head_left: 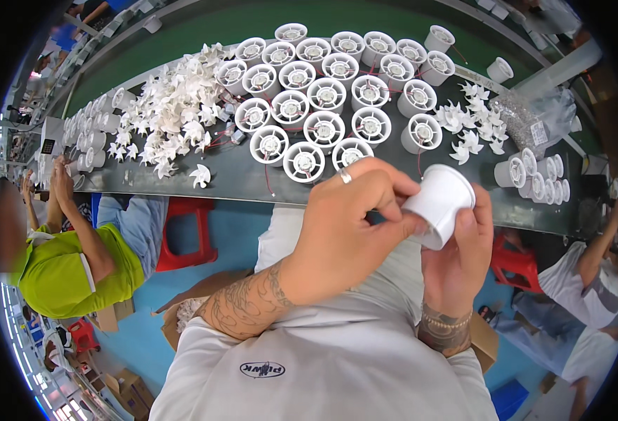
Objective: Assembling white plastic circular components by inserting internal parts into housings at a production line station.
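A white round plastic fan housing (444,198) is tilted in the air in front of my chest, past the table's near edge. My right hand (467,245) is wrapped round its right side and underside, with the thumb on the wall. My left hand (354,221), with a ring on one finger, is closed in a pinch at the housing's lower-left end. Its fingertips partly go behind the rim, so what they grip is hidden. Beyond my hands, many similar white housings (324,129) with spoked hubs and thin red wires stand close together on the table.
A heap of white fan blades (176,105) covers the table's left, with a smaller group of blades (472,119) at right. Near the right edge lie more white cups (511,172) and a clear plastic bag of small parts (523,123). A co-worker in green (77,274) sits at left.
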A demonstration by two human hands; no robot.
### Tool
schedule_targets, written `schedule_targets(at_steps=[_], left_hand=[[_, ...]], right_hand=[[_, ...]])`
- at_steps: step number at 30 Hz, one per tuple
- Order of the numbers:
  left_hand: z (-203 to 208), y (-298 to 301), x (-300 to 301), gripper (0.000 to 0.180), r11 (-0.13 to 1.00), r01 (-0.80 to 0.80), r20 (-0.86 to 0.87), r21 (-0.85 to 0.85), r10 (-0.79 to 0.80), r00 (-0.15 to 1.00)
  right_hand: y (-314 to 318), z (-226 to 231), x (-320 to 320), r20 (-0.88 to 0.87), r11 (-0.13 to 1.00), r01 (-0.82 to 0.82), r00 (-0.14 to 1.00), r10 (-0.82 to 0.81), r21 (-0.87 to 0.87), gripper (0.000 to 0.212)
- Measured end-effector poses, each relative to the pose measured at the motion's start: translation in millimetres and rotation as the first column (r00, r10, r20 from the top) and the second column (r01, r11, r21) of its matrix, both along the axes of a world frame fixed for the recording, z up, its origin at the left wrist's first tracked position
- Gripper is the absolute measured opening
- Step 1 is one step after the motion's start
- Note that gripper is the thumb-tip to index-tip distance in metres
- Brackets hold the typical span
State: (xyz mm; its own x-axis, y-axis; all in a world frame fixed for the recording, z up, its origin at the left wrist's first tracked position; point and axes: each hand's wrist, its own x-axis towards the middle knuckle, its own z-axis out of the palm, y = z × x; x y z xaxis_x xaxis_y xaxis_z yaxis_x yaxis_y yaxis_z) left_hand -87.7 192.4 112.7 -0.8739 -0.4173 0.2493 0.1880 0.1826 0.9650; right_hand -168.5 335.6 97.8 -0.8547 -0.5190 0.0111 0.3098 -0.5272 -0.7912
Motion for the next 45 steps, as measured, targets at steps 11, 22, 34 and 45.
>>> schedule_targets(at_steps=[11,22,34,45], left_hand=[[-14.1,-6.3,-12.1,0.041,0.956,0.094,0.063,-0.278,-0.079,0.995],[-39.0,4.7,-5.5,0.031,0.92,0.048,0.044,-0.39,-0.033,0.998],[-73.1,-118.9,111.4,0.022,0.362,-0.613,-0.182,-0.702,0.741,0.646],[-97.9,-137.0,142.1,0.038,0.328,-0.568,-0.062,-0.755,0.827,0.559]], right_hand=[[13.9,-19.5,-12.5,0.25,0.992,-0.129,0.96,0.124,0.001,0.038],[55.0,-80.4,-110.9,-0.952,0.406,0.892,0.078,0.295,0.199,0.033],[34.7,-44.1,-155.6,-0.955,0.327,0.928,0.085,0.283,0.179,0.029],[-195.9,-33.3,-336.2,-0.504,0.357,0.473,0.231,0.832,0.806,0.038]])
